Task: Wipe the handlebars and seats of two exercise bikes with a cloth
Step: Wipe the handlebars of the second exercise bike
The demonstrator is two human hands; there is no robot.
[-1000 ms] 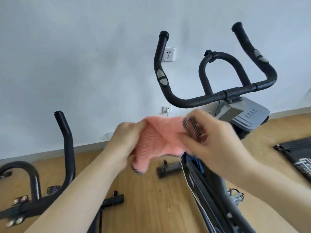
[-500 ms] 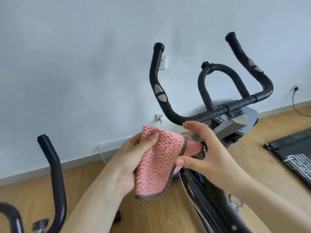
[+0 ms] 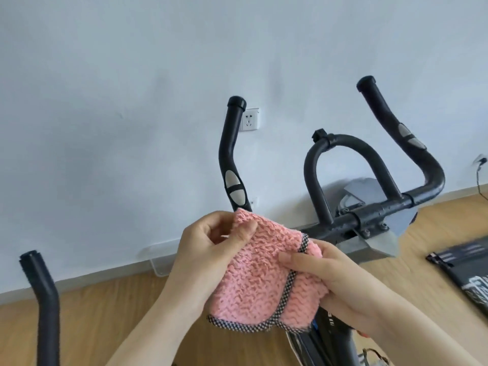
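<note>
The fluffy pink ribbed cloth with a black-and-white checked hem (image 3: 260,276) hangs folded between both hands, low in front of the nearer bike. The left hand (image 3: 208,247) has its grip closed on the cloth's upper corner, thumb and fingertips pinching the pile; the right hand (image 3: 324,273) is closed on the folded right edge, thumb on top and fingers underneath.

The black foam-padded handlebar of the nearer exercise bike (image 3: 369,215) lies just beyond and above the cloth. Its crossbar runs left to right, rising slightly to the right, and each end turns up into a long horn. The left horn (image 3: 229,159), with its grey oval sensor pads, rises directly behind the cloth's top corner, so the left hand is nearer to it; the crossbar is nearer the right hand. I judge the coming wipe to be an up-and-forward reach, the cloth wrapped across the bar's long axis.

To the far left stands a second black padded handlebar horn (image 3: 43,294).

White lettering on the dark frame below the cloth and on the black mat (image 3: 464,268) is probably print, but too blurred to read.
</note>
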